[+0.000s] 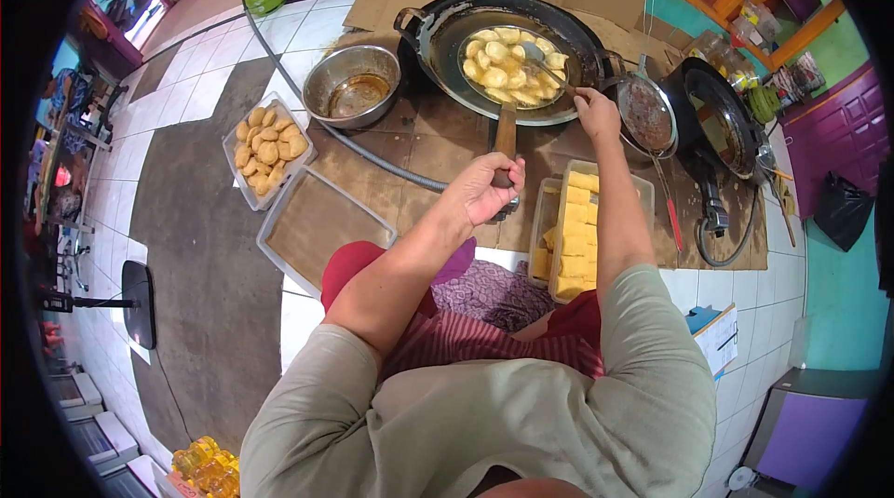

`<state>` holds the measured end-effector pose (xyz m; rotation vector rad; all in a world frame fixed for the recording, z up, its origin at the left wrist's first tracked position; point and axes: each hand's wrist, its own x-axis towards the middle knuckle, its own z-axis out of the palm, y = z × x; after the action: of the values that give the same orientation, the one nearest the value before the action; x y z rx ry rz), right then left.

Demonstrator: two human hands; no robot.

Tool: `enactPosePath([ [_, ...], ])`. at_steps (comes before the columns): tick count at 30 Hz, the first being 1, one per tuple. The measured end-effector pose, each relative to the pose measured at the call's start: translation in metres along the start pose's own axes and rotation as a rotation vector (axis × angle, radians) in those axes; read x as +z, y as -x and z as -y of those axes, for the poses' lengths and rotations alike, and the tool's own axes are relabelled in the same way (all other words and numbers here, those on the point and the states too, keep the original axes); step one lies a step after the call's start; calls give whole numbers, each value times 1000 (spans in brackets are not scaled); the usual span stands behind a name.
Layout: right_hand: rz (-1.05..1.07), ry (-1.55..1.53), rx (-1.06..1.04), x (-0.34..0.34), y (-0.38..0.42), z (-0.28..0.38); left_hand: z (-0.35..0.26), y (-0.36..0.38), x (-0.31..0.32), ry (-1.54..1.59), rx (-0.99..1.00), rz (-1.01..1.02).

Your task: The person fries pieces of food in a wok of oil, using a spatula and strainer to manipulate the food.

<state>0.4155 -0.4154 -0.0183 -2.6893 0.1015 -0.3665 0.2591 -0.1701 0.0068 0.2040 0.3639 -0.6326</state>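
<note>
A large black wok (438,79) holds pale yellow pastries (507,77) crowded together in bubbling oil. My left hand (484,189) is closed round a wooden handle (506,133) that runs up to the near side of the wok; the head of that utensil cannot be made out among the pastries. In my right hand (596,114), the fingers grip a metal spatula (535,53), its blade down among the pastries on the right. Below my right forearm stands a plastic container (557,289) of yellow rolled pieces.
Left of the wok are a metal bowl (321,79) with brown residue, a tub of browned pastries (268,146) and an open plastic tray (326,219). A mesh strainer (645,114) and second wok (722,121) stand right. A gas hose (372,155) crosses the cardboard.
</note>
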Motion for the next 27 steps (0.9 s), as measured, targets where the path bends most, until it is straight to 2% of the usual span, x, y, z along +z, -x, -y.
enactPosePath([
  [4,-1,-279,226,37,-5,-13,1,-4,-1,-4,-9,9],
  [5,-33,-405,259,69,-18,-37,1,-4,-2,-2,-17,18],
  [8,62,-757,538,48,-3,-16,2,-2,1,-16,5,2],
  [11,11,-866,550,29,6,-10,1,-2,0,-24,10,0],
  [21,-21,-750,463,-8,-18,4,6,3,9,-5,14,19],
  [25,-72,-523,338,15,-32,21,6,7,12,-13,29,30],
  [27,-114,-300,161,20,-26,37,4,8,12,-20,35,40],
])
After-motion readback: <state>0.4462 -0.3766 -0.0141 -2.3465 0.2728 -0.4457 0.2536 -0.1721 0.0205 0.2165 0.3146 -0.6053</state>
